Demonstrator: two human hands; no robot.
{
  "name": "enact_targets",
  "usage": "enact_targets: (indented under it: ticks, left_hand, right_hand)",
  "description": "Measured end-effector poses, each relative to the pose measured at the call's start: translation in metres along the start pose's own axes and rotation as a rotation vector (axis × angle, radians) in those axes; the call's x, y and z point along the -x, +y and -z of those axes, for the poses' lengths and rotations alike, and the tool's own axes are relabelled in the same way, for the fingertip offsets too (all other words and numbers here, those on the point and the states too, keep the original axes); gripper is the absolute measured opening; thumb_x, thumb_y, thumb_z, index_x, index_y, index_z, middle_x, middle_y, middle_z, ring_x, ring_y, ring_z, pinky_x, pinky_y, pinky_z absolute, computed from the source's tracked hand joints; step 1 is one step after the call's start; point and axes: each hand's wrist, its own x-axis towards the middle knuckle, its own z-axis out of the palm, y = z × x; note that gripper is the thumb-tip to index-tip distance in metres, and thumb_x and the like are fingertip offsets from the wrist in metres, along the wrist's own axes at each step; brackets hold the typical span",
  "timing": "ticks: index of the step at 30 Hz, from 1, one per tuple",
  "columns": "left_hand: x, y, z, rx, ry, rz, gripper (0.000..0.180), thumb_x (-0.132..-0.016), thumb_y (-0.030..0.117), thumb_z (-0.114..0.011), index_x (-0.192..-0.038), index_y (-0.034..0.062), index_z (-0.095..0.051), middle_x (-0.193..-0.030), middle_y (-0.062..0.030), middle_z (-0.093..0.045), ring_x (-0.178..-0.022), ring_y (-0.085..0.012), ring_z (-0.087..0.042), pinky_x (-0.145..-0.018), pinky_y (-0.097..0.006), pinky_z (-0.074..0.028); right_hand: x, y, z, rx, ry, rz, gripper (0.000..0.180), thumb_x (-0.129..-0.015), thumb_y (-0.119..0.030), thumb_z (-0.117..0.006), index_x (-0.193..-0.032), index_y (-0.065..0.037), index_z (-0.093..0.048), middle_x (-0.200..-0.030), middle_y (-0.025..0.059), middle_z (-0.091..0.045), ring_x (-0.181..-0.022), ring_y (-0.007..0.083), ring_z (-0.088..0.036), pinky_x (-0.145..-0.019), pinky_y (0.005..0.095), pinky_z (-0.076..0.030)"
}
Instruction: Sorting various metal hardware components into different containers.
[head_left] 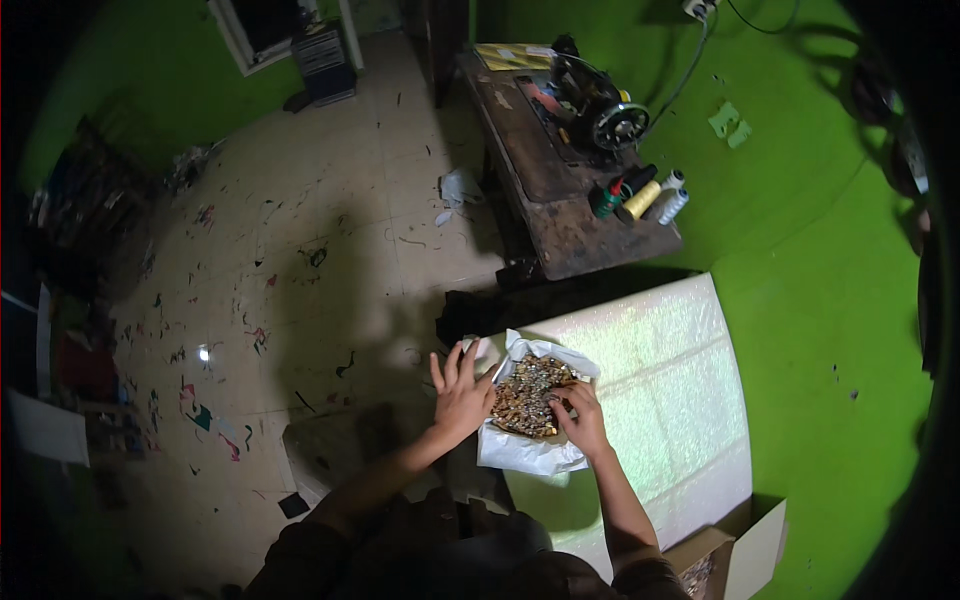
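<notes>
1. Just below centre frame, your left hand lies flat with fingers spread on the rim of the crumpled white plastic bag, probably pinning it open.
2. Your right hand sits in the heap of small brown-and-silver metal bits with fingertips pinched together; what they grip, I can't tell.
3. Bag rests on the pale glossy tabletop, near its edge and close to you.
4. Upper frame: black sewing machine and thread spools, well apart.
</notes>
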Motion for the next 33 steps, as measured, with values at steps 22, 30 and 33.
enact_targets:
  ticks: [22,30,33]
  left_hand:
    - [0.028,-0.007,0.024,-0.143,0.154,0.291,0.043,-0.074,0.033,-0.062,-0.111,0.0127,-0.055,-0.128,-0.0169,-0.036,-0.117,-0.0356,-0.032,-0.093,-0.062,-0.019]
    - [0.019,0.014,0.033,-0.022,0.105,0.124,0.038,-0.072,0.023,-0.064,-0.109,0.0164,-0.057,-0.127,-0.0153,-0.036,-0.119,-0.0354,-0.030,-0.096,-0.061,-0.013]
    - [0.020,0.013,0.025,0.008,0.129,0.126,0.035,-0.071,0.023,-0.064,-0.105,0.0166,-0.060,-0.127,-0.0143,-0.038,-0.118,-0.0355,-0.032,-0.096,-0.061,-0.014]
  right_hand:
    - [-0.068,-0.003,-0.004,0.103,-0.270,0.267,0.014,-0.072,-0.010,-0.064,-0.086,-0.009,-0.062,-0.088,0.0055,-0.058,-0.093,0.0235,-0.052,-0.101,0.0466,-0.024]
    - [-0.056,-0.037,-0.002,0.029,-0.085,0.116,0.017,-0.070,0.002,-0.060,-0.085,-0.006,-0.062,-0.096,0.0115,-0.053,-0.090,0.0281,-0.052,-0.078,0.0347,-0.043]
    - [-0.050,-0.037,-0.016,-0.109,-0.126,0.155,0.022,-0.069,0.006,-0.056,-0.088,-0.004,-0.061,-0.098,0.0146,-0.053,-0.087,0.0305,-0.055,-0.073,0.0359,-0.047]
